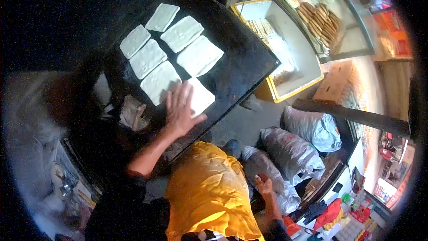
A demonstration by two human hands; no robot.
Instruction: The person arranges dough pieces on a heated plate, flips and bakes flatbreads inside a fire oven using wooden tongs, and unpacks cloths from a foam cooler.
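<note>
Several flat, roughly square pieces of white dough (pixel 148 59) lie in two uneven rows on a dark flat griddle-like surface (pixel 240 62). My left hand (pixel 180 112) is over the nearest part of the rows, its fingers stretched out. It overlaps the edge of the closest dough piece (pixel 203 97) and reaches the corner of the one beside it; whether it presses on them I cannot tell. My right hand (pixel 265 184) hangs low beside my yellow apron (pixel 209 187), fingers curled in. Something small and pale shows at its fingertips, too small to name.
A yellow-rimmed white box (pixel 292 94) with flat pale pieces inside stands beyond the dark surface's right edge. Farther right, a glass case (pixel 352 40) holds browned breads (pixel 318 22). Filled grey sacks (pixel 290 151) lie on the right. A crumpled cloth or bag (pixel 133 112) sits at left.
</note>
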